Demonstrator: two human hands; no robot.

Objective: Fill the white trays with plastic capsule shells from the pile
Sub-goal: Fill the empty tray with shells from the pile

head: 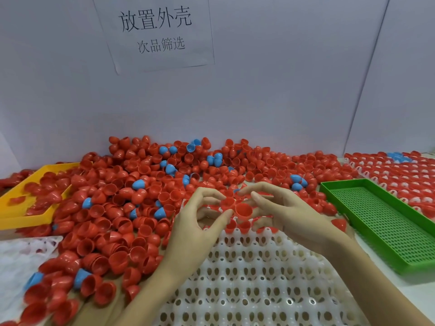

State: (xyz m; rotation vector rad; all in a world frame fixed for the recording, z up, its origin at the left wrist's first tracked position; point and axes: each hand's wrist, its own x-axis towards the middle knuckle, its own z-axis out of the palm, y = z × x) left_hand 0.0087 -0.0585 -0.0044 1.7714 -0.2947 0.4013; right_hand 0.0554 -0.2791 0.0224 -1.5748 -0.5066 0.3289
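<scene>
Two red shells are in play at the far edge of the white tray [254, 278]. The left hand [200, 222] pinches one red shell [227, 203] between thumb and fingertips, and the right hand [280, 208] has its fingers curled round another red shell [243, 210], mouth tilted toward the camera. Both shells hang just over the tray's far row, where a few red shells already sit in pockets; every nearer pocket is still bare, so I'd say this tray is barely started. The right hand's shell is closer to the open pockets, so it probably goes down first, and it likely needs turning before it seats.

Containers: the pile [141, 184] of red shells with a few blue ones covers the worktop from the back wall down the left edge. A yellow tray [14, 208] at the left holds loose red shells. The green mesh tray [381, 222] on the right holds nothing I can see, and a filled white tray [400, 177] sits at the far right corner.
</scene>
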